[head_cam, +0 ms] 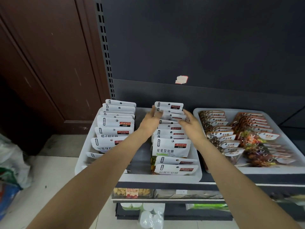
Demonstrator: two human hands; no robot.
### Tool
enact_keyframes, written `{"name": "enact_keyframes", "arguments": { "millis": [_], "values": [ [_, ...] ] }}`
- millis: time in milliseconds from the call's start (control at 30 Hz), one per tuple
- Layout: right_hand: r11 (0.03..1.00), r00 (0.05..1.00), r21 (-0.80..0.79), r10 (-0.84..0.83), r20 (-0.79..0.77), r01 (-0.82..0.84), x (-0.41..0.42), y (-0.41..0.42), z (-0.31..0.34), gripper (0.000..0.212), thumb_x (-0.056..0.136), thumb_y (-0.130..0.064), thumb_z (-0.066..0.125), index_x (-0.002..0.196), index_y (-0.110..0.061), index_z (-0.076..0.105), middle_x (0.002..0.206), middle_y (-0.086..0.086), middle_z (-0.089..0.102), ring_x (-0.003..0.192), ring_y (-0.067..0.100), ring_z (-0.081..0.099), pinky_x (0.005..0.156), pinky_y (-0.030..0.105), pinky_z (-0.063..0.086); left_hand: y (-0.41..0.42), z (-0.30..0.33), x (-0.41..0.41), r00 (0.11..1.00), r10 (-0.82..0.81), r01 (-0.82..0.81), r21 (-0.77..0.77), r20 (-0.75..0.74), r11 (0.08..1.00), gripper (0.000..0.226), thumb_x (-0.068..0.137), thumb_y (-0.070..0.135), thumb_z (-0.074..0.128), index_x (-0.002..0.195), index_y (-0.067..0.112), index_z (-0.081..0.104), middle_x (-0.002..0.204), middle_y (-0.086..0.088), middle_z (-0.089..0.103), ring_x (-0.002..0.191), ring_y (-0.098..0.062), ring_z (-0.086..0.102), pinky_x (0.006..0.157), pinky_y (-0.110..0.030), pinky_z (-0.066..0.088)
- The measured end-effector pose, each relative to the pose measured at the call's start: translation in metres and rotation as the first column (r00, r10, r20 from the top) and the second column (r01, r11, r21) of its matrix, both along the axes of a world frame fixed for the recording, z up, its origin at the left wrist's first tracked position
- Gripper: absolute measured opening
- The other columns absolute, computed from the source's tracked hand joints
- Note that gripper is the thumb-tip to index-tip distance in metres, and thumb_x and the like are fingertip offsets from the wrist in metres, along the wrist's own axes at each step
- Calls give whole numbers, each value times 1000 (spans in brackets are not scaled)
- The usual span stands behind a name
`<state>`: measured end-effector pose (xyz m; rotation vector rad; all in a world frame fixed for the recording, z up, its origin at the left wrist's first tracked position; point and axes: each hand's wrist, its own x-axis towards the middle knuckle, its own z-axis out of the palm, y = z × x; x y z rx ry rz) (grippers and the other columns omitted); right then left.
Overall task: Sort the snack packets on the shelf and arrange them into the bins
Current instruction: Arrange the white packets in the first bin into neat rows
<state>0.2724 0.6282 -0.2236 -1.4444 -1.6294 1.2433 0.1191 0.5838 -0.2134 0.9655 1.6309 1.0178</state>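
A white bin [140, 177] on the shelf holds two rows of white snack packets: a left row [115, 124] and a right row [171, 146]. My left hand [151, 119] and my right hand [192, 123] reach to the back of the right row, one on each side of the rear packets [170, 107]. The fingers of both are spread and touch the packet edges; neither closes around a packet. A second white bin [280, 170] to the right holds rows of brown and orange packets [221, 134].
The dark shelf back panel [198, 47] rises behind the bins. Lower shelves hold more goods [133, 192]. A brown door [41, 63] and plastic bags [9, 162] stand at the left on the tiled floor.
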Motion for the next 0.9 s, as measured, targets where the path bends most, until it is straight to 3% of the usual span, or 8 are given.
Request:
{"name": "enact_keyframes", "arguments": {
  "millis": [100,200,300,400,500,700,800,900],
  "values": [
    [1000,999,-1,14,-48,-14,8,-16,-4,58,97,-15,49,149,-24,25,136,-6,47,112,8,53,92,21,47,-13,-9,10,996,-75,72,59,40,996,53,100,44,33,150,32,18,150,-1,37,134,-21,39,111,-40,32],
    [997,997,-59,42,-63,-46,10,-23,-9,64,99,-18,46,151,-27,10,132,-5,47,93,-3,51,70,10,46,-18,-20,13,967,-8,-6,55,254,998,49,100,43,36,147,39,21,137,0,53,116,-17,57,91,-34,49],
    [993,996,-103,50,-68,-57,8,-25,-6,70,99,-18,45,151,-26,-1,129,-7,42,89,-3,49,63,7,46,-18,-25,16,940,14,-23,21,341,1000,44,100,38,39,143,40,30,129,-2,59,108,-19,62,93,-42,51],
    [994,995,-95,37,-96,-46,10,-26,-7,73,98,-14,48,151,-28,1,130,-9,41,97,1,51,78,15,46,-21,-25,19,918,-20,3,44,395,999,42,100,38,38,142,37,35,128,-3,60,110,-20,62,98,-46,48],
    [998,993,-54,35,-110,-42,13,-26,-8,76,96,-10,51,151,-31,3,129,-15,40,104,1,51,79,18,48,-24,-22,19,914,-43,11,81,403,997,48,97,45,41,144,36,32,135,0,56,120,-20,56,103,-47,43],
    [998,998,-30,57,-18,-58,6,-21,-9,60,96,-15,50,148,-29,24,124,-9,55,99,4,58,80,20,50,-21,-20,14,972,80,-85,14,222,996,47,99,51,27,136,27,45,123,-7,62,107,-24,62,93,-41,50],
    [999,999,-34,42,29,-41,6,-13,-1,57,97,-19,50,148,-26,25,132,-7,52,120,17,54,93,28,46,-11,-12,9,986,98,-96,-17,135,995,52,99,52,24,136,23,46,130,-7,58,116,-26,56,101,-39,41],
    [997,999,-71,-7,37,10,5,-4,8,66,97,-28,50,151,-25,13,153,0,31,138,21,35,108,33,32,5,-3,2,988,138,-131,-84,71,988,58,98,55,21,147,25,31,144,-10,44,130,-31,43,111,-44,28]
  ]
}}
